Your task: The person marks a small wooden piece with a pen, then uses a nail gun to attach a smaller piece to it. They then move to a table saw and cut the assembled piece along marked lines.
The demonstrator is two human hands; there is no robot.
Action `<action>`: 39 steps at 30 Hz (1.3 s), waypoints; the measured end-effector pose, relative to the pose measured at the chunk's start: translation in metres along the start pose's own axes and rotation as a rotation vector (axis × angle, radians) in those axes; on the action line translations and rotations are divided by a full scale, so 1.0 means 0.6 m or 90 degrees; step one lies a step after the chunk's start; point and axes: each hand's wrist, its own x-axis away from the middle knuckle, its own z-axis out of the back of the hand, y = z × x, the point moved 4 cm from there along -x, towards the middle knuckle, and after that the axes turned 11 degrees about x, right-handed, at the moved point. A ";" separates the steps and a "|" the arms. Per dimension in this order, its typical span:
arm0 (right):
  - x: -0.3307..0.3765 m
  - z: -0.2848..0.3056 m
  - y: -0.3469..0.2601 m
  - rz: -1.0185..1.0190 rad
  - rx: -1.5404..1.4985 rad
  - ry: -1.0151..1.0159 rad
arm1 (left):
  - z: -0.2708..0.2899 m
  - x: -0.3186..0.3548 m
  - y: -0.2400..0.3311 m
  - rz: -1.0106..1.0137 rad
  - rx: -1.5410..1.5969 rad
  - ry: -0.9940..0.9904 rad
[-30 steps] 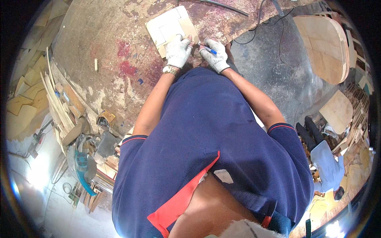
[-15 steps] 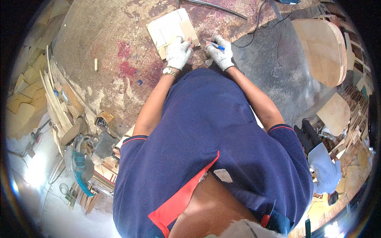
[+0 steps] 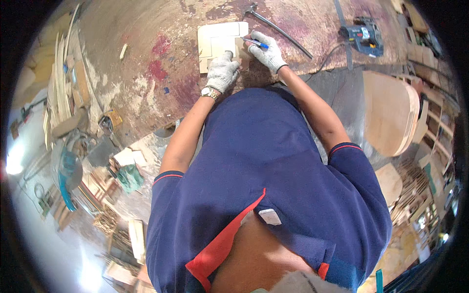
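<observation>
Left hand (image 3: 222,72) covers the lower part of the pale wood panel (image 3: 220,41). Pen (image 3: 255,43) tip too small to resolve; contact unclear. Right hand (image 3: 266,51) hides a small brown block's (image 3: 243,54) right edge. Person's torso blocks the counter's (image 3: 146,58) near edge.

the wooden panel (image 3: 217,41) lies on the workbench (image 3: 146,58), a power tool (image 3: 364,36) well to its right.

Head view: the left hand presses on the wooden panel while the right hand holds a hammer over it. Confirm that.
Not quite. In the head view the right hand holds a blue pen, not a hammer. The left hand does press on the wooden panel.
</observation>
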 end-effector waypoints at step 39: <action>-0.143 -0.018 0.028 0.135 0.092 -0.249 | -0.050 -0.096 0.073 0.156 -0.279 -0.061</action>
